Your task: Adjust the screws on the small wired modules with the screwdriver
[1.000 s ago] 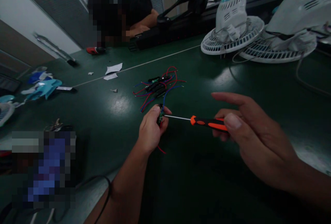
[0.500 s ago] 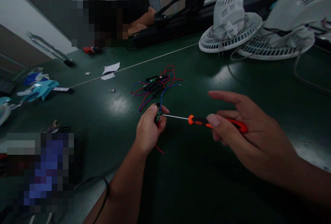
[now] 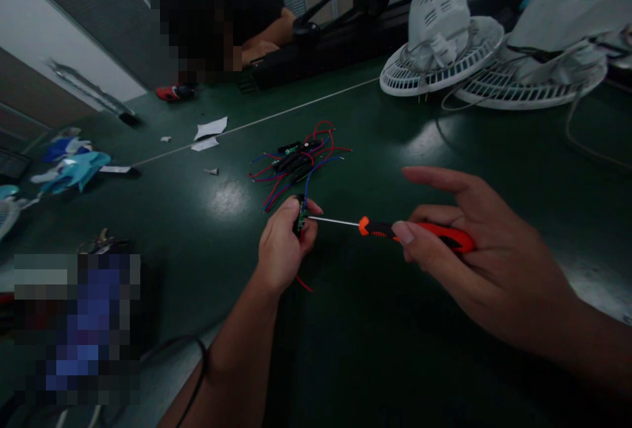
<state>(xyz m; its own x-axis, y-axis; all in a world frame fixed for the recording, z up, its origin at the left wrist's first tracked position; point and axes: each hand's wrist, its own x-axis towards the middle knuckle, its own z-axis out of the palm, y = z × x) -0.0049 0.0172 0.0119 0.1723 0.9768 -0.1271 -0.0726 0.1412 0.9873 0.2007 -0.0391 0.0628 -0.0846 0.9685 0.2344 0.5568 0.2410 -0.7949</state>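
Observation:
My left hand [image 3: 281,243] is closed around a small green circuit board [image 3: 301,216] with black parts. A blue wire rises from the board and a red wire hangs out below the hand. In my right hand [image 3: 474,250] lies a screwdriver [image 3: 380,227] with an orange and black handle; thumb and curled fingers grip it while the index finger sticks out. Its thin metal shaft points left, and the tip reaches the board's right side; whether it sits in a screw is too small to tell. Just beyond is a pile of similar black modules [image 3: 296,161] with red and blue wires.
White fan heads [image 3: 439,53] stand face down at the back right of the green table [image 3: 222,257]. Paper scraps [image 3: 211,128], a pale cord [image 3: 276,114] and blue plastic parts [image 3: 76,170] lie farther left. Another person's arm [image 3: 269,36] rests at the back.
Both hands keep nearly the same pose, with the screwdriver tip still at the board. The handle has turned slightly in my right hand. The view has shifted a little.

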